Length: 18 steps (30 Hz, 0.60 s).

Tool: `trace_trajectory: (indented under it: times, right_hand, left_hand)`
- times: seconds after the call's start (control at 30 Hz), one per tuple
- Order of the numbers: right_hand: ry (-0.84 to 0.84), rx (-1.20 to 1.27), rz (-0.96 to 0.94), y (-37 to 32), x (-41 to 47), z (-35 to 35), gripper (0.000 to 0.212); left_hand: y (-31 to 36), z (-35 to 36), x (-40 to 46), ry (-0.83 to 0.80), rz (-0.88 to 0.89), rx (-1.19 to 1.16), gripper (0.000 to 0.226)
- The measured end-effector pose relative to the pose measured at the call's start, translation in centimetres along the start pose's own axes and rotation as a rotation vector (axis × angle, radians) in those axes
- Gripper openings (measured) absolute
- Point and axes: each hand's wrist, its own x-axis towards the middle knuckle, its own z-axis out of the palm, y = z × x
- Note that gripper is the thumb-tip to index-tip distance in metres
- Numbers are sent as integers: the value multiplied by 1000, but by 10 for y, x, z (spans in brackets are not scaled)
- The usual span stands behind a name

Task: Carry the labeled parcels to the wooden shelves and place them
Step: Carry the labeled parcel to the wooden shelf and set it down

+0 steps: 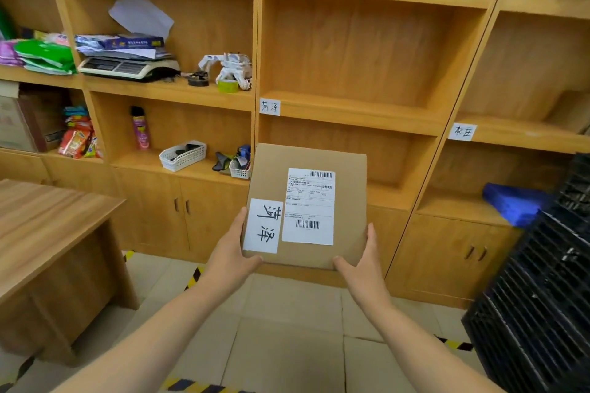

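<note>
I hold a flat brown cardboard parcel (348,188) in front of me, level with the lower shelf openings. It carries a white shipping label with barcodes and a white handwritten tag. My left hand (231,252) grips its near left corner and my right hand (364,260) grips its near right corner. The wooden shelves (354,112) stand straight ahead. A small handwritten tag (270,106) is stuck on the shelf edge above the parcel, and another tag (462,131) sits on the bay to the right.
A wooden desk (48,217) stands at the left. The left bays hold a scale (127,67), tape rolls, a spray can, white baskets and snack packs. A black slatted crate (542,281) is at the right, with a blue package (514,201) on the low right shelf.
</note>
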Motion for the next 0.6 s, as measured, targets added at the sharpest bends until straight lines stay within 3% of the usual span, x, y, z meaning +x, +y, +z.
trace_trajectory:
  times: [0.13, 0.4, 0.6]
  right_hand:
    - [-8, -39, -56, 10, 64, 14, 91]
    - [-54, -220, -210, 23, 224, 22, 64]
    - [-61, -268, -285, 20, 331, 26, 63]
  left_hand:
    - [-15, 15, 63, 23, 55, 47, 87]
    - [-15, 42, 213, 74, 108, 171, 77]
    - [-19, 57, 307, 133, 108, 190, 71]
